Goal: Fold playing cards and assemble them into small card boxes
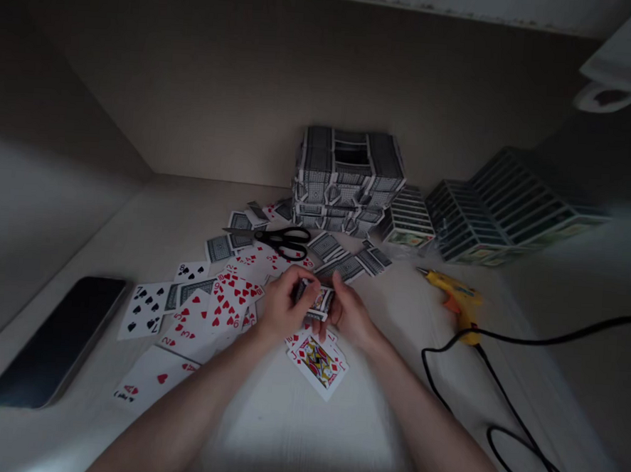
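Between my hands is a small folded playing card (320,309), with part of a picture face and a patterned edge showing. My left hand (286,300) closes on its left side, the thumb lying over the face. My right hand (352,313) grips the right side, fingers partly hidden beneath. Just below them on the table lies a jack of diamonds (319,364) over other red cards. To the left spread loose heart cards (231,298) and a seven of spades (144,309). Black-handled scissors (286,243) rest on cards beyond my left hand.
A block built of folded cards (345,177) stands at the back. Stacks of boxed card packs (469,224) sit right of it. A yellow glue gun (459,291) with a looping black cord lies at right, a phone (57,341) at left. Walls enclose the table.
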A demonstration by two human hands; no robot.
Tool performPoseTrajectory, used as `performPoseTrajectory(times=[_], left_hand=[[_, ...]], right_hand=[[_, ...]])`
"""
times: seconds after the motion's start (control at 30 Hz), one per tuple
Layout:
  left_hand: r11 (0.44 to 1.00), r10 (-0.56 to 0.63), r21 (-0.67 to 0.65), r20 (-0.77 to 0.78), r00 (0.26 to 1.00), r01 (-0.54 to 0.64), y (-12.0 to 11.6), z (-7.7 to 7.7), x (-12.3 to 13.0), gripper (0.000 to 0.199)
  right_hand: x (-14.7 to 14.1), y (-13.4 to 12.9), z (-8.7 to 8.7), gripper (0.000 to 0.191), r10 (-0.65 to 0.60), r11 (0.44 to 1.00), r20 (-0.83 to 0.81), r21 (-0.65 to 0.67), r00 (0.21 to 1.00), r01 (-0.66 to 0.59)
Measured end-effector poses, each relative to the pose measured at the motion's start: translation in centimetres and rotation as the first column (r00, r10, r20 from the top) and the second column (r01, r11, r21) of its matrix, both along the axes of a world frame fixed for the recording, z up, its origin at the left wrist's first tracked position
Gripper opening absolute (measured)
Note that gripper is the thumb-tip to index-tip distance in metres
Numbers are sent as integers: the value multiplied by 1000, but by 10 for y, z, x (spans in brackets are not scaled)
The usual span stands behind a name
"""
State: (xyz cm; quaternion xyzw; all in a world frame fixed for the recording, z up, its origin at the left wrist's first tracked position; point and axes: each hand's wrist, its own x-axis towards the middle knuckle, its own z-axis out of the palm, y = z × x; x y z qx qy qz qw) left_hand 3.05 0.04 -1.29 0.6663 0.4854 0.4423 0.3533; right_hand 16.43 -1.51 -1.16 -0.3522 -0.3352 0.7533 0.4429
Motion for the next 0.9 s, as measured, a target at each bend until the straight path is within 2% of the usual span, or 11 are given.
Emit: performPoseTrajectory(times=[0.1, 0.27, 0.37, 0.53, 0.77, 0.9], left_hand=[[998, -21, 52, -18, 1000, 22, -1, 0, -1, 12], [995, -49, 81, -38, 998, 52, 0, -1, -3, 11], [998, -31, 54, -48, 998, 33, 1, -3, -2, 11], [999, 24, 35, -78, 997, -22, 5, -2, 1, 16], [989, -37, 143, -28, 999, 40, 10, 1, 2, 15], [995, -8, 95, -16, 1000, 9, 8, -3, 3, 16]], right_hand=[[2, 2, -1, 43, 97, 995, 0, -20, 995, -97], [5, 1, -2, 37, 101, 994, 13, 48, 995, -101], [4, 0, -3, 35, 55, 995, 76, 78, 996, -61], [2, 1, -8, 33, -117, 982, 206, 172, 972, 81], [-5, 1, -12, 31, -237, 963, 180, 176, 955, 206], [-7, 1, -15, 30, -267, 950, 201, 220, 942, 222]])
